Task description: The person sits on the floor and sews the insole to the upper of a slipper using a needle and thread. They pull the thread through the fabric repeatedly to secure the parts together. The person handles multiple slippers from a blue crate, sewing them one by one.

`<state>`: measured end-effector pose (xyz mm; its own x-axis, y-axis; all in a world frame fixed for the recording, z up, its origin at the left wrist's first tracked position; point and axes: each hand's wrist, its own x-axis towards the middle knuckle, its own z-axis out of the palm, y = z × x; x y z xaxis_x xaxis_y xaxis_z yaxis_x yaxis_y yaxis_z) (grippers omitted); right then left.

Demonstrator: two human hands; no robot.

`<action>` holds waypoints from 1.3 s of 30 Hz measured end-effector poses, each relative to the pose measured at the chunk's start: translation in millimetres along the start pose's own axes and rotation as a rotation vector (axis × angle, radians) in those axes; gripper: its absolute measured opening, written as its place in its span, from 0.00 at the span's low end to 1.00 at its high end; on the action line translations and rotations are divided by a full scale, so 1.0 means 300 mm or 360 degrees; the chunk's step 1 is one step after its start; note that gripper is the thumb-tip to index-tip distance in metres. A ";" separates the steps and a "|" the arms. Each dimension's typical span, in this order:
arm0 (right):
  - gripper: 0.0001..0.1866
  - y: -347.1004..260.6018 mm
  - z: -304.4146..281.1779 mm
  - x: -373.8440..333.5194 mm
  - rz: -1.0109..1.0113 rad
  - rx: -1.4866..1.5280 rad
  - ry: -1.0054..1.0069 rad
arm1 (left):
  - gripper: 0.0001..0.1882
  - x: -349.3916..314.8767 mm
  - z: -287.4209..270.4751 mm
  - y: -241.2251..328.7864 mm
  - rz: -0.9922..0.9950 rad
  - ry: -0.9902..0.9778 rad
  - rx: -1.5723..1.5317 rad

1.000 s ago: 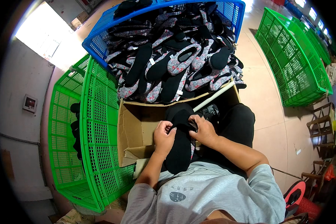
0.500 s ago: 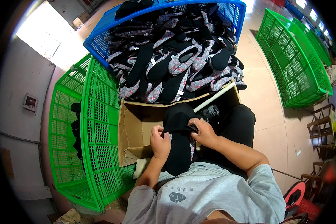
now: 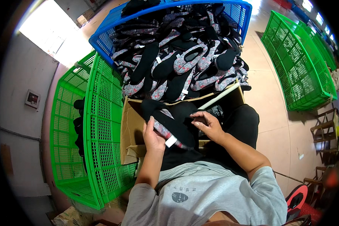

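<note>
My left hand is closed around a slipper with black fabric and a grey-and-red floral side, held tilted over my lap. A white tag sticks out from its side near my fingers. Whether a second slipper is pressed against it, I cannot tell. My right hand is just right of the slipper, apart from it, with fingers curved and a gap between thumb and forefinger. Ahead lies a big heap of similar slippers, some showing black soles.
A blue crate backs the heap. Before it stands an open cardboard box with a pale rod across its corner. Green crates flank me on the left; another green crate stands to the right, beyond which are wooden stools.
The slipper has turned from upright to slanting, its top end swinging left, and its tagged side now shows. My right hand has let go of it and moved slightly right.
</note>
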<state>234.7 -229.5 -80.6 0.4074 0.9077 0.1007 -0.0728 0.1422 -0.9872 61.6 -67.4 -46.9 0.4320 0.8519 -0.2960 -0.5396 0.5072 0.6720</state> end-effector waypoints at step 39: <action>0.18 0.025 -0.012 0.013 0.0171 -0.0088 0.0277 | 0.16 -0.044 0.023 -0.140 0.1037 -0.0616 0.2160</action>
<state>238.8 -226.3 -88.1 0.5514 0.8339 -0.0239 -0.0760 0.0217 -0.9969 83.6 -100.7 -66.5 0.6603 0.6773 0.3245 0.2413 -0.6005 0.7624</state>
